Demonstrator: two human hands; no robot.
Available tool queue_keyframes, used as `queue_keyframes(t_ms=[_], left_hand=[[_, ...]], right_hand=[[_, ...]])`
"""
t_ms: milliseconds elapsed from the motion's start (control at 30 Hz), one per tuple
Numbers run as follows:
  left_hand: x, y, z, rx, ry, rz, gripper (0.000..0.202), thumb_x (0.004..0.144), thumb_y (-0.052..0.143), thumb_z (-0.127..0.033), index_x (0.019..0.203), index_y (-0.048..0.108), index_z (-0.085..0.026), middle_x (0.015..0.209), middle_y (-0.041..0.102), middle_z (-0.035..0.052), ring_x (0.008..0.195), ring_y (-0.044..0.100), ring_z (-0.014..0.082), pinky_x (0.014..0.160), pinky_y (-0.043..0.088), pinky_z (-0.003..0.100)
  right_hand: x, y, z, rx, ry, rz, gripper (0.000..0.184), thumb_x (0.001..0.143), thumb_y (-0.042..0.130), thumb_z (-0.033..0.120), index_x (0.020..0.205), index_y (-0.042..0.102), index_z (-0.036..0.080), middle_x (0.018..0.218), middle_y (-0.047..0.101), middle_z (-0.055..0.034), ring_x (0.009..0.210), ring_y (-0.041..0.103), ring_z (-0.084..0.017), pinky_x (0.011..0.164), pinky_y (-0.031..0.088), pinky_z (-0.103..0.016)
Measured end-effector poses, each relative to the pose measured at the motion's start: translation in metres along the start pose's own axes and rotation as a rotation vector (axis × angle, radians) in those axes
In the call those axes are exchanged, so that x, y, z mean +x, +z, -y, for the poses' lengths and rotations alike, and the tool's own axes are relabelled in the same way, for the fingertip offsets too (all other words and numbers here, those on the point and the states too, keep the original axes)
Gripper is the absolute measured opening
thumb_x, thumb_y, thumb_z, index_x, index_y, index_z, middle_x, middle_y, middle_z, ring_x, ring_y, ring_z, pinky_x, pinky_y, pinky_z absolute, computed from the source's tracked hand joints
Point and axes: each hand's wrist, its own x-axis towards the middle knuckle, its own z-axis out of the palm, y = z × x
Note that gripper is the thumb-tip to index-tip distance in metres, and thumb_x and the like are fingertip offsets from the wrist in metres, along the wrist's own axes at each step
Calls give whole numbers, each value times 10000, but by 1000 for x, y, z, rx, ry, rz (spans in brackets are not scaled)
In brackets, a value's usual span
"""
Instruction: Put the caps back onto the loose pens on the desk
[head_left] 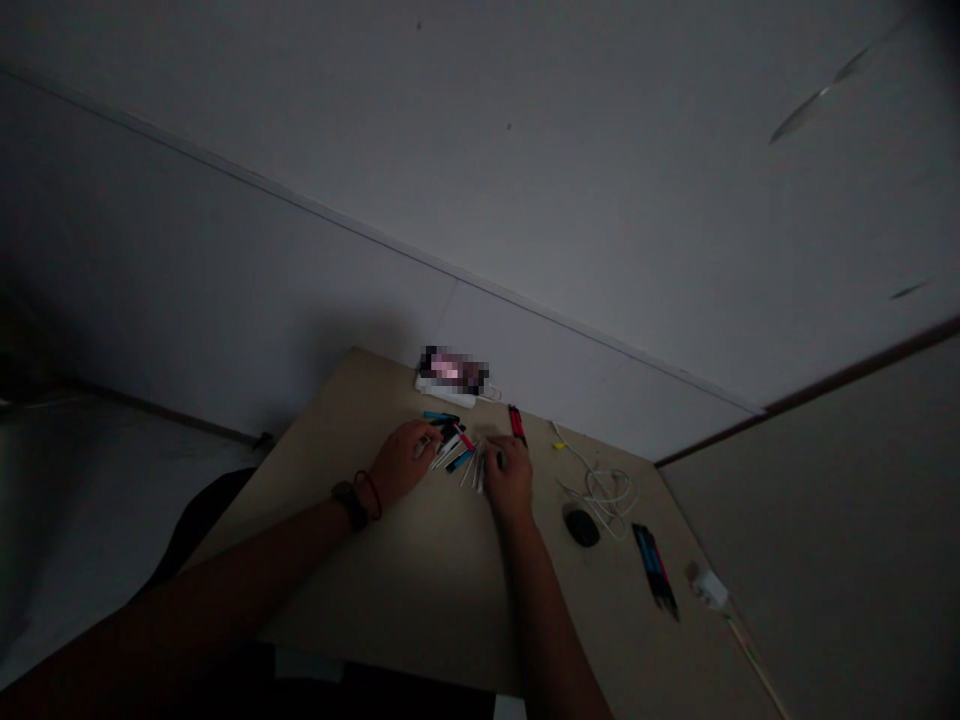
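1. Far left: left hand (405,462) at the left edge of the pile, with a dark wristwatch (348,505) and a thin cord bracelet (372,496) on the wrist. Fingers curled, tips among the pens; too dim to tell whether one is grasped.
2. Centre: loose pens (455,450) with blue, black, red and white barrels, lying crossed and unaligned on the desk (420,585) between the hands. Just behind them, a white power strip (446,392) carries a blurred-out object (454,370).
3. Right of the pile: right hand (508,478), fingers lowered onto white pens; cannot tell if clenched or holding. A red pen (517,424) lies just beyond it.
4. Further right: a white cable (607,495) in loose loops beside a dark computer mouse (581,527).
5. Far right: a bundle of pens (655,570) lying parallel, well apart from the pile, and a white plug adapter (709,590) near the desk edge.
6. Status: one group lies aligned; the central pile remains scattered.
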Motion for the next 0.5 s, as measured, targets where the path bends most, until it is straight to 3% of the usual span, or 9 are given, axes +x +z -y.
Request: queue_keyframes(t_ms=[133,500], left_hand=[[0,0,0,10,-32,-12,113,884,552,-167,933,653,-183,966,711,70,888,662,192,819,535,327],[-1,1,0,11,-60,13,128,888,557,-199,956,665,-186,975,721,72,886,672,194,792,540,316]], right_hand=[[-2,7,10,13,-54,101,210,902,574,318,936,735,187,963,685,-109,934,616,-247,871,484,-395],[-7,8,16,-18,-81,145,162,880,634,319,933,740,209,967,688,-104,963,601,-265,884,481,-418]])
